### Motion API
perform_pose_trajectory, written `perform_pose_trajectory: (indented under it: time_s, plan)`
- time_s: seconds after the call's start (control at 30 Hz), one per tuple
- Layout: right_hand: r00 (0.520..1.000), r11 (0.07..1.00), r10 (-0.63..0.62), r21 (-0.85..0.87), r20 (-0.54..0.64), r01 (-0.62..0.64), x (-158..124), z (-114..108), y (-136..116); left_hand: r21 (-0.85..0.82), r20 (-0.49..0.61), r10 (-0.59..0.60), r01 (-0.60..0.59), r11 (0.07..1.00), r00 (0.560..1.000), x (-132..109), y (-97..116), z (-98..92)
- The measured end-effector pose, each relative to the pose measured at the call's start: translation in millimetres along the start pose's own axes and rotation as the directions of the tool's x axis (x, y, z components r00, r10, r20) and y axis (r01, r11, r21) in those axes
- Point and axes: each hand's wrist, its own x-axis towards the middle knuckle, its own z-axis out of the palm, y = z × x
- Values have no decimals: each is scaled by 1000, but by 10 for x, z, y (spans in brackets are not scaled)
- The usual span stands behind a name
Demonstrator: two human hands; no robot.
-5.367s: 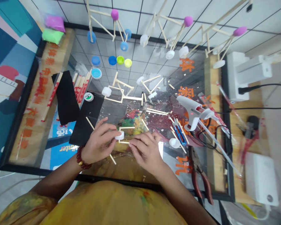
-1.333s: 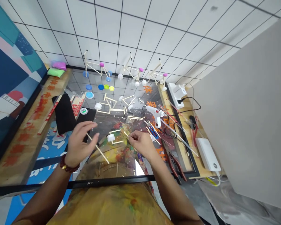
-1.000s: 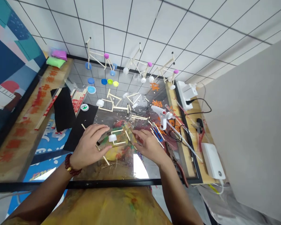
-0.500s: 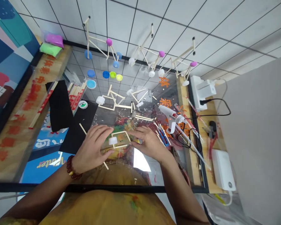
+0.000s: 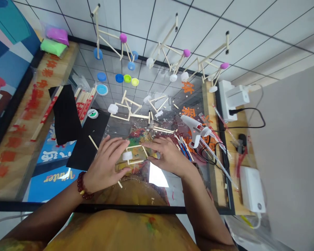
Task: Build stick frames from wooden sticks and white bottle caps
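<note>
From where I stand, the work in hand is a small rectangular frame of wooden sticks [image 5: 135, 162] with a white bottle cap [image 5: 127, 156] at its left end; it lies flat on a paint-smeared patch [image 5: 138, 136] of the glass-topped table [image 5: 94, 208], right in front of the person and between both hands; the left hand [image 5: 106, 157], a red bead bracelet [image 5: 81, 185] on its wrist, is open with its fingers spread toward the cap; the right hand [image 5: 167, 157] comes in from the other side, nearly flat, its fingertips [image 5: 146, 143] at the frame's upper right corner; both hands bracket the frame closely, yet I cannot tell whether either grips it or merely touches it; a loose wooden stick [image 5: 93, 142] runs beneath the left hand; farther off lie a second stick frame [image 5: 128, 108] and a white hot glue gun [image 5: 195, 127]; blue-handled scissors [image 5: 185, 151] sit near the right hand; beyond them are stick models with pink and white caps [image 5: 107, 36].
</note>
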Motion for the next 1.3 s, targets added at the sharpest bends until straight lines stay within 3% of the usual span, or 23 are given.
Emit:
perform_pose_trajectory:
  time_s: [0.67, 1.3]
  plan:
    - [998, 997, 51, 60, -21, -50, -44, 67, -96, -14, 37, -25, 26, 1000, 999, 88, 60, 40]
    - [998, 993, 33, 111, -52, -27, -78, 134, -3, -62, 42, 0, 2, 998, 999, 128, 57, 64]
